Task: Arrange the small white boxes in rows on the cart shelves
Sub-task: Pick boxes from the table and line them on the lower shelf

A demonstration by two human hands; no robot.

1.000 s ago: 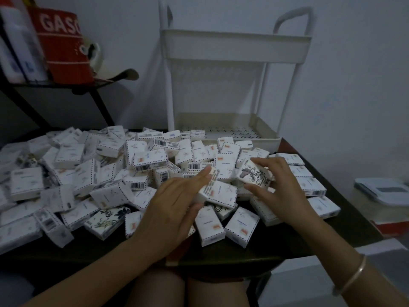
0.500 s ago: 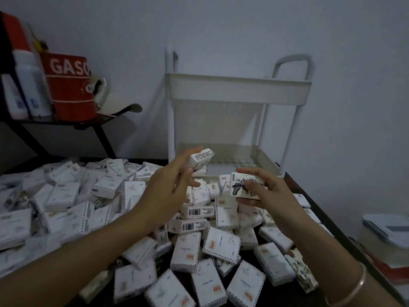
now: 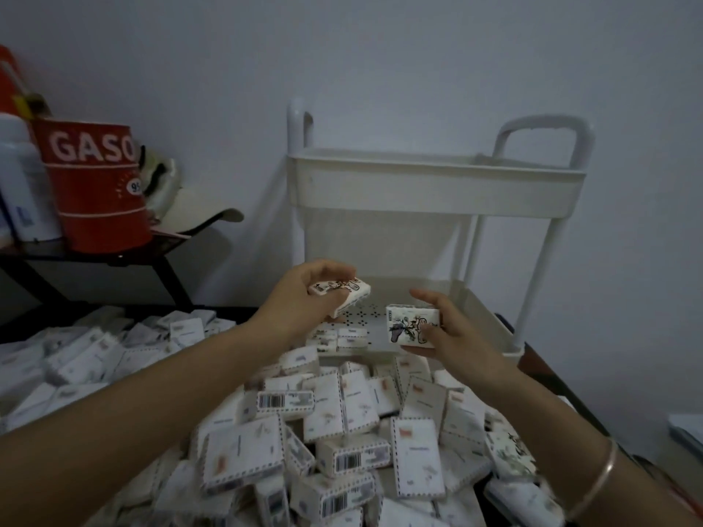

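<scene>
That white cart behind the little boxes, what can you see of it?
The white cart looks like plastic trays on slim round posts, standing behind the heap of boxes. Two tiers show: a solid-walled upper tray and a lower shelf with a perforated floor. A looped handle rises at its right end. A few boxes seem to lie at the lower shelf's front left. The left hand holds one box, the right hand another box, above it.
</scene>
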